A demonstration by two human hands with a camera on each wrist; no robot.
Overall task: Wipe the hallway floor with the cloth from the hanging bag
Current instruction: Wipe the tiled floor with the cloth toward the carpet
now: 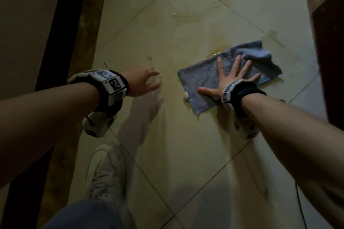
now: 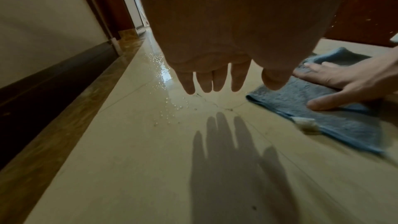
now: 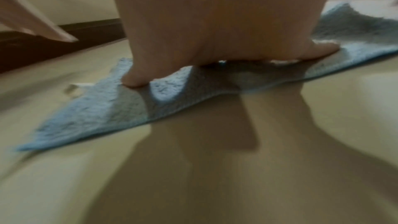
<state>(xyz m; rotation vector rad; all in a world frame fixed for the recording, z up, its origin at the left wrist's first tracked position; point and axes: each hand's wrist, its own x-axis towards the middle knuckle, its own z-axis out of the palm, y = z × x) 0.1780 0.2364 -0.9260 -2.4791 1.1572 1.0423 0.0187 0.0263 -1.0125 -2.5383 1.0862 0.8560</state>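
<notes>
A blue-grey terry cloth (image 1: 202, 78) lies spread on the pale tiled hallway floor (image 1: 167, 145), its far end bunched. My right hand (image 1: 230, 76) presses flat on it with fingers splayed and straight. The left wrist view shows the same cloth (image 2: 336, 122) under that right hand (image 2: 344, 81); in the right wrist view the palm (image 3: 215, 23) bears down on the cloth (image 3: 96, 111). My left hand (image 1: 147, 82) hovers just above the bare floor left of the cloth, fingers (image 2: 215, 81) loosely extended, holding nothing. Its shadow falls on the tile.
Water droplets (image 1: 183, 16) and a wet yellowish smear (image 1: 214, 54) lie on the tiles beyond the cloth. A dark skirting board (image 1: 61, 33) and wall run along the left; a dark wooden door edge (image 1: 329, 42) stands right. My white shoe (image 1: 106, 173) is planted near the bottom.
</notes>
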